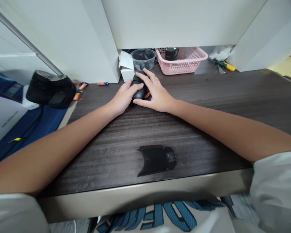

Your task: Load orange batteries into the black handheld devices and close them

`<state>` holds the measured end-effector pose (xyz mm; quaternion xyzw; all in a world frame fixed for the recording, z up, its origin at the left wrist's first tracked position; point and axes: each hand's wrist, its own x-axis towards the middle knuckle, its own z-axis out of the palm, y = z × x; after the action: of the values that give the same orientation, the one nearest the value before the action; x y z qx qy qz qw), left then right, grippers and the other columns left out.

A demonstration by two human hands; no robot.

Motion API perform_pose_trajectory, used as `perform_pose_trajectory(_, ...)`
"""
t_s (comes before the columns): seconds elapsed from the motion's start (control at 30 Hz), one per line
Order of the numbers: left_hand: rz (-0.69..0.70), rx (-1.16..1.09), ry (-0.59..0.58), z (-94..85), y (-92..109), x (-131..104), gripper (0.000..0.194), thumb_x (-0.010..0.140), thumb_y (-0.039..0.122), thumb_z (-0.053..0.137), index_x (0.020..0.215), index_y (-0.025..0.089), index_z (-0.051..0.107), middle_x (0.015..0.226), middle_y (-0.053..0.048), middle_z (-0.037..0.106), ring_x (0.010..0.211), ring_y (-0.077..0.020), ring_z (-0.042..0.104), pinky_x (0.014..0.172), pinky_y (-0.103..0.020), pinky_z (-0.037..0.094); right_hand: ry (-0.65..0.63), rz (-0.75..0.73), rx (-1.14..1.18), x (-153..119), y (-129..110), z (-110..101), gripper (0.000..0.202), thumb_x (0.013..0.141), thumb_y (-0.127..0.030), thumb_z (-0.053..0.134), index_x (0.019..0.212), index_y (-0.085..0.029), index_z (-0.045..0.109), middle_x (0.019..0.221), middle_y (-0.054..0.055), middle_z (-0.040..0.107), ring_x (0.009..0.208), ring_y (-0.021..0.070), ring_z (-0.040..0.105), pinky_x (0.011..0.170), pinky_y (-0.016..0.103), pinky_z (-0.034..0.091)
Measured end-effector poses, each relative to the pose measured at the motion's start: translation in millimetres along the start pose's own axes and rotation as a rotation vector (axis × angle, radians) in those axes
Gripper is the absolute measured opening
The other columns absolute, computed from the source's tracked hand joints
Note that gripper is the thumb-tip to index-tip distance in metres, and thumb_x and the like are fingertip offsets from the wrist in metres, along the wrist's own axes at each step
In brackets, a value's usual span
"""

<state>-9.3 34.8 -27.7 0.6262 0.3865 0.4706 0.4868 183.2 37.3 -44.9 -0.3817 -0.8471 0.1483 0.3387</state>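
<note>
A black computer mouse [139, 93] is held between both hands over the back half of the desk. My left hand [123, 95] curls around its left side, with the thumb across the top. From the right, my right hand [157, 92] grips it with the thumb at the near end and fingers reaching over the far end. An orange battery [147, 95] shows partly beside the mouse under my right hand; I cannot tell whether it sits inside. A thin black cover [156, 160] with a small grid patch lies flat near the front edge.
Behind the hands stand a white box [126, 64], a clear plastic tub [143, 58] and a pink basket [181, 67] holding a black mug [171, 53]. Orange batteries [102, 83] lie at the back left, near a black device [52, 89]. A yellow-handled tool [228, 66] is back right.
</note>
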Motion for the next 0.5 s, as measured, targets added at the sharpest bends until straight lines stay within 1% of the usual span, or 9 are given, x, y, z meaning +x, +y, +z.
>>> perform_pose_trajectory(0.13, 0.01, 0.019, 0.0, 0.4, -3.2, 2.7, 0.022, 0.095, 0.043, 0.077, 0.102, 0.023, 0.07, 0.1, -0.005, 0.075, 0.109, -0.0278, 0.073, 0.095, -0.042, 0.061, -0.018, 0.005, -0.015, 0.0, -1.8, -4.0, 0.109, 0.087, -0.071, 0.077, 0.175, -0.033, 0.026, 0.186, 0.01, 0.012, 0.17, 0.0461, 0.015, 0.136, 0.073, 0.017)
perform_pose_trajectory(0.23, -0.02, -0.009, -0.004, 0.4, -3.5, 4.1, 0.02, 0.096, 0.043, 0.077, 0.102, 0.026, 0.07, 0.103, -0.004, 0.076, 0.112, -0.0284, 0.071, 0.101, -0.046, 0.059, -0.026, 0.009, -0.02, 0.2, -3.6, -6.7, 0.11, 0.086, -0.071, 0.077, 0.176, -0.036, 0.025, 0.186, 0.007, 0.014, 0.171, 0.0436, 0.014, 0.138, 0.07, 0.016)
perform_pose_trajectory(0.33, -0.07, -0.019, 0.023, 1.0, -1.5, 3.6, 0.025, 0.092, 0.047, 0.082, 0.102, 0.028, 0.07, 0.102, -0.004, 0.076, 0.12, -0.032, 0.067, 0.106, -0.05, 0.057, -0.037, 0.019, -0.022, 0.7, -4.9, -8.0, 0.11, 0.086, -0.072, 0.078, 0.176, -0.039, 0.023, 0.185, 0.004, 0.016, 0.171, 0.0431, 0.013, 0.138, 0.07, 0.017)
perform_pose_trajectory(0.5, -0.116, -0.05, 0.054, 2.5, 1.4, 1.5, 0.036, 0.084, 0.053, 0.089, 0.101, 0.028, 0.07, 0.102, -0.005, 0.076, 0.13, -0.0393, 0.063, 0.109, -0.057, 0.055, -0.04, 0.038, -0.022, 0.9, -8.0, -8.9, 0.111, 0.085, -0.072, 0.078, 0.176, -0.039, 0.023, 0.185, 0.002, 0.016, 0.171, 0.0448, 0.012, 0.138, 0.072, 0.017)
